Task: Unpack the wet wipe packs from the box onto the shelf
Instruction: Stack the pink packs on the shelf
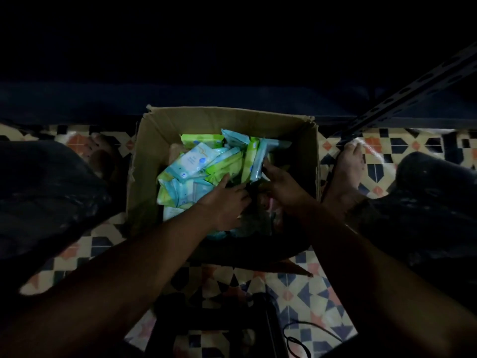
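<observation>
An open cardboard box (160,125) stands on the tiled floor between my feet. Several blue and green wet wipe packs (191,161) lie jumbled inside it. My left hand (227,197) reaches into the box with its thumb and fingers spread over the packs near the middle; its fingertips are in shadow. My right hand (281,182) is also inside the box, its fingers against an upright blue pack (260,161) on the right. The dim light hides whether either hand grips a pack. The shelf is a dark band (232,99) behind the box.
A slotted metal shelf upright (402,94) runs diagonally at the right. My bare feet (348,164) flank the box on the patterned tiled floor (322,293). A dark object and a black cable (294,339) lie near the bottom edge.
</observation>
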